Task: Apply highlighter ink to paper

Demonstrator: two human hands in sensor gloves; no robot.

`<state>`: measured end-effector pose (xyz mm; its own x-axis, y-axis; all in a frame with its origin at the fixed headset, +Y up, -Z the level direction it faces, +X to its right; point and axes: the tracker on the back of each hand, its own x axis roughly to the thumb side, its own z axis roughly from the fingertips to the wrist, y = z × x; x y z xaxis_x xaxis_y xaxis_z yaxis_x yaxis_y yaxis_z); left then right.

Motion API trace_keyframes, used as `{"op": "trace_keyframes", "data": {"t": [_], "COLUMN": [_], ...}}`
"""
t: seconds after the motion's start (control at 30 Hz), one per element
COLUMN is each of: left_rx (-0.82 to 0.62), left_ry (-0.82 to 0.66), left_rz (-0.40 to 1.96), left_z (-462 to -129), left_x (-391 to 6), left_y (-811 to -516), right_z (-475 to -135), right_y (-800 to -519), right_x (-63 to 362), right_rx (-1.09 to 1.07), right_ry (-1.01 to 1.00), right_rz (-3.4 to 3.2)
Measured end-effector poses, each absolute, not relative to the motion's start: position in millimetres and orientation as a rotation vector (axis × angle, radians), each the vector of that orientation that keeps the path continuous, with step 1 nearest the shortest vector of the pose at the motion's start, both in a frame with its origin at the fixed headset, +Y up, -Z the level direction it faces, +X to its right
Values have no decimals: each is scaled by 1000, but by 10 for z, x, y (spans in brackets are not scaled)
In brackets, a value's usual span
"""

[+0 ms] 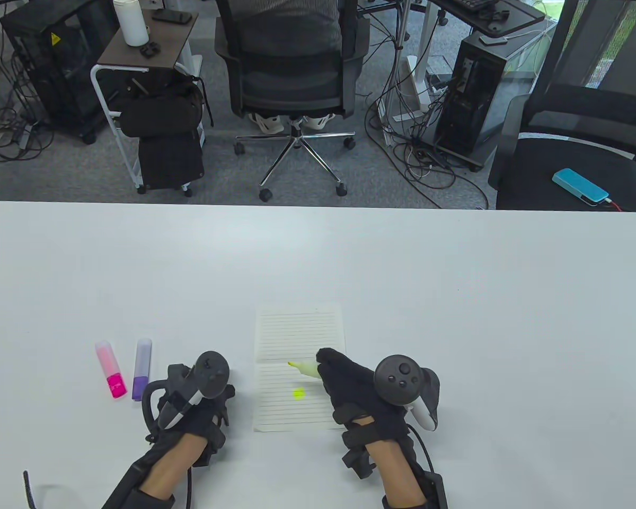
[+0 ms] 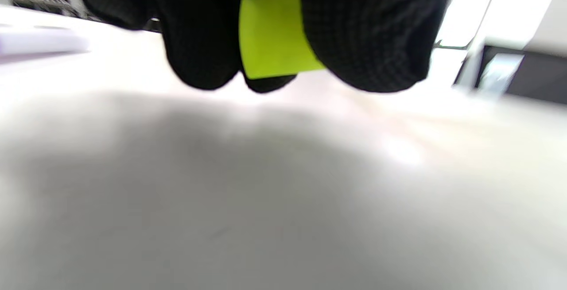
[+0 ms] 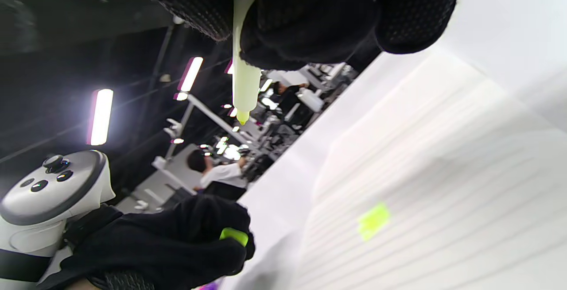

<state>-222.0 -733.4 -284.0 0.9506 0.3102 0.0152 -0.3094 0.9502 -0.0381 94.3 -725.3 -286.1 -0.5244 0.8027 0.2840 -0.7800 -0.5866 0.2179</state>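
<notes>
Right hand (image 1: 350, 379) in a black sensor glove, grip clenched around an uncapped yellow highlighter pen (image 1: 306, 368), which is lifted off the sheet with its chisel tip pointing up-left in the table view. In the right wrist view the pen barrel (image 3: 245, 84) hangs down between the gloved fingers (image 3: 305, 20), tip clear of the page. The white lined sheet of paper (image 1: 299, 339) lies flat on the white counter (image 1: 456, 297), between the two hands; a small yellow-green ink mark (image 1: 299, 393) sits on its lower half, just below the pen tip. Same mark shows in the right wrist view (image 3: 373, 221).

Left hand (image 1: 191, 408), also black-gloved, rests on the counter just left of the paper. Its grip is wrapped on a yellow-green highlighter cap (image 2: 277, 35), seen between the curled fingers (image 2: 199, 37) in the left wrist view and poking out of the fist in the right wrist view (image 3: 234, 236).

Left of that hand, a pink highlighter with a translucent cap (image 1: 111, 369) and a purple highlighter with a translucent cap (image 1: 142, 368) lie side by side on the counter, near each other but apart.
</notes>
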Motion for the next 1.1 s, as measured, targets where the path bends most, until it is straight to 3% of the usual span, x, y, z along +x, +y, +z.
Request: {"op": "trace_keyframes", "data": {"t": [0.13,0.23,0.3,0.73,1.1], "left_rx": [31,-43,-84,-74,-86], "left_ry": [-249,-385,-435,-537,-571], "left_rz": [721,1070,1179,1182,1027], "left_z": [-2738,-2753,-2759,-2736,-2686], "left_x": [-2277,-2262,-2233,-2157,-2008], "left_y": [-7250,-7290,-7308,-7305,-7340], "right_z": [-2837,-2823,-2823,-2813,-2786], "right_y": [-7159,-7116,-7116,-7153,-7243], "right_x": [983,1015,1023,836,623], "right_rx": [539,590,604,751,812], "right_ry": [-2,-40,-37,132,234], "right_rz": [2022,1923,1880,1907,1948]}}
